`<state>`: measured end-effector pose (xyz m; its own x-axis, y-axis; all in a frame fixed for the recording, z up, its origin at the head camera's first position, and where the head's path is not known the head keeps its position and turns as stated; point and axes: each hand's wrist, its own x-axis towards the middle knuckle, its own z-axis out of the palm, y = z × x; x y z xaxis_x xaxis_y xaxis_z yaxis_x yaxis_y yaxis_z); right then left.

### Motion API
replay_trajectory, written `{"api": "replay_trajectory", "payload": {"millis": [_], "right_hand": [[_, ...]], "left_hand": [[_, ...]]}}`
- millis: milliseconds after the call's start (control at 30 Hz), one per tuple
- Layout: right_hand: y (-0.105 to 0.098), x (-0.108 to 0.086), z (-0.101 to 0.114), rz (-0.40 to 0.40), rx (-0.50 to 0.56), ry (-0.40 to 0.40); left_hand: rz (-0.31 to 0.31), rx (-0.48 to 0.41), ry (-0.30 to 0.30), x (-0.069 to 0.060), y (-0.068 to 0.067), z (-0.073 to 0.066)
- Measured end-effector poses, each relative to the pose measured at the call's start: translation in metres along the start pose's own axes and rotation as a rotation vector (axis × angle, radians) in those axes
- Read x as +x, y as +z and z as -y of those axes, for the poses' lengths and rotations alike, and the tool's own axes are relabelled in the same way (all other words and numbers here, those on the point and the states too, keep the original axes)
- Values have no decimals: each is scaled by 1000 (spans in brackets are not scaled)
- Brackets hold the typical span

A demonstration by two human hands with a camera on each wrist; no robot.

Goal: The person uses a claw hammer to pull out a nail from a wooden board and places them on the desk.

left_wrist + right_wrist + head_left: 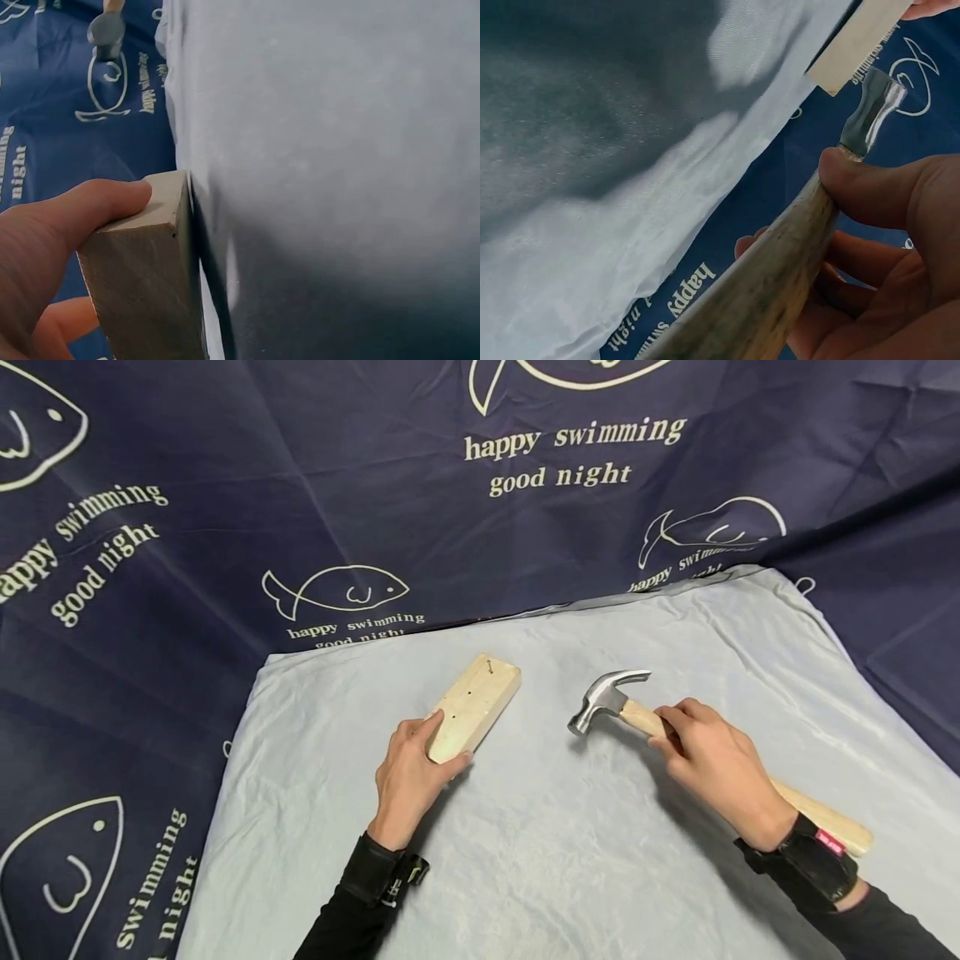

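Note:
A pale wooden block point(480, 702) lies on the cloth-covered table, tilted away to the right. Near its far end a nail point(490, 667) stands up, and two small dark holes show along its top face. My left hand point(412, 768) grips the block's near end, thumb on one side and fingers on the other; the left wrist view shows the block point(142, 285) up close. In my right hand point(716, 768) is a claw hammer point(603, 697), held by its wooden handle close to the head. The hammer's head hangs above the cloth, right of the block and apart from it.
A light grey cloth point(540, 860) covers the table, wrinkled at the right. Dark blue fabric point(360, 485) printed with white fish and lettering hangs behind and along both sides. Black bands point(813, 864) wrap the wrists.

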<state>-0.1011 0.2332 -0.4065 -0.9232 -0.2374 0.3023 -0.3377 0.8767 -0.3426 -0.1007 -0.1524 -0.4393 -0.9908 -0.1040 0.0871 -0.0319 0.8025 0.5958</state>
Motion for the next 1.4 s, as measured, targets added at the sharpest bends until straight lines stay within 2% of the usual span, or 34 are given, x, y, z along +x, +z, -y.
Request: {"api": "replay_trajectory", "payload": {"millis": [267,567,667,733,867,967,1033,1200,1400], "right_hand": [[0,2,5,-2,-1,-2],[3,6,6,-54,10,-52],[7,7,6,-67,27,-49],[9,8,5,-75,35,-48],[10,8,5,-75,32,-49],[11,7,6,-73,24,-59],[12,7,6,-70,19,-74],[16,12,6,-71,20,-123],[24,25,7,-64,19,-161]], "left_hand": [[2,7,15,-4,8,-3],[57,60,59,-7,9,-3],[113,89,103,-6,2,-2],[176,94,121,-4,-5,-2],[328,74,94,1,-21,-7],[381,65,81,7,-29,-15],[373,62,93,12,-33,-22],[294,69,156,23,-39,-39],[248,26,239,31,-36,-55]]}}
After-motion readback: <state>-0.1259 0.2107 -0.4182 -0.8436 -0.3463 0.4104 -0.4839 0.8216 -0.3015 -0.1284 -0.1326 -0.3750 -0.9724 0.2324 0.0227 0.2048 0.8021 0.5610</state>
